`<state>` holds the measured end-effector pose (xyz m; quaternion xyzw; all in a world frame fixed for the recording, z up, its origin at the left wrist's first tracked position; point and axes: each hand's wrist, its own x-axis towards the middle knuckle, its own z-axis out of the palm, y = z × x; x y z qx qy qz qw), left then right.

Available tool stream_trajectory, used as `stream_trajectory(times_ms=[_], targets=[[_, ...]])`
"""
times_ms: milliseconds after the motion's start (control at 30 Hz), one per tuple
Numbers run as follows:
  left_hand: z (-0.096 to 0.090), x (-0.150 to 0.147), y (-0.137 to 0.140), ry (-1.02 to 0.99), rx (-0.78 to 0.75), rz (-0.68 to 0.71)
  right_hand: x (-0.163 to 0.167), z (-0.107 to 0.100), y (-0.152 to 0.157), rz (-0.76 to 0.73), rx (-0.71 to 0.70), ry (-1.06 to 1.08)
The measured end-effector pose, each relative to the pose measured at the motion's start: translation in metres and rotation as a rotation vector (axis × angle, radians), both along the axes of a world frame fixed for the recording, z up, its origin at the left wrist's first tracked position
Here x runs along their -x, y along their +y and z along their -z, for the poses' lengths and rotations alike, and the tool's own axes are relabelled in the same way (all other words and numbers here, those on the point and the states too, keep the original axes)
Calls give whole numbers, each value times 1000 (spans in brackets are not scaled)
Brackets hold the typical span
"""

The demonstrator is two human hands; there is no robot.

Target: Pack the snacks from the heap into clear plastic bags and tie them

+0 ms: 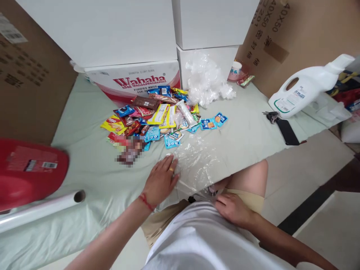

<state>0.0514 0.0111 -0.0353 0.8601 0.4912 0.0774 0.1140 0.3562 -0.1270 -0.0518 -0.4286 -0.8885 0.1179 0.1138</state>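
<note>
A thin, clear plastic sheet or bag point(201, 163) lies crinkled across the table's front edge and hangs toward my lap. My left hand point(161, 176) rests flat on its left side, fingers stretched out, with a ring and a red string bracelet showing. Lower down, by my lap, my right hand point(232, 208) has its fingers curled closed at the plastic's hanging end; the fingertips are partly hidden. Just beyond the plastic is a pile of wrapped snacks point(160, 116), with yellow, blue, red and brown packets. Two joined blue packets point(213, 122) lie at its right.
Behind the pile stand a Wahaha carton point(135, 80) and a heap of crumpled clear plastic point(205, 80). On the right are a white jug point(306, 88), keys point(271, 117) and a black phone point(287, 132). A red container point(33, 172) and a film roll point(42, 210) lie left.
</note>
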Motion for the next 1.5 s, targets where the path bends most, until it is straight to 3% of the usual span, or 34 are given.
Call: stream_trajectory(times_ms=[100, 200, 300, 400, 500, 633, 767, 867, 1000, 1100, 1200, 1333, 1400, 1500], targets=[[-2, 14, -37, 0, -42, -75, -18, -22, 9, 5, 264, -3], [-14, 20, -59, 17, -22, -172, -23, -60, 32, -41, 485, 80], [-28, 21, -67, 45, 50, -234, -6, -96, 63, 84, 491, 288], [-36, 20, -70, 118, 138, -289, 39, -108, 91, 259, 310, 447], [-40, 20, -77, 165, 189, -306, 96, -88, 107, 214, 96, 344], [-58, 25, -84, 123, 73, -352, 154, -40, 107, 59, 49, 157], [-74, 17, -64, -234, -166, -408, 178, -7, 104, -32, 12, 174], [-59, 1, -24, -453, -120, -385, 182, 0, 110, -158, 11, 184], [-15, -7, 25, -431, 23, -375, 165, -9, 115, -294, 58, 128], [6, -1, 36, -395, -26, -341, 124, -16, 109, -218, 42, 99], [12, 3, 31, -317, -53, -303, 61, -15, 102, 46, 25, 9], [11, 0, 26, -205, -31, -305, -18, -15, 102, 588, -81, -45], [11, -2, 26, -177, -33, -298, -32, -19, 108, 725, -100, 9], [11, -3, 27, -146, -53, -286, -14, -24, 125, 758, -43, 139]])
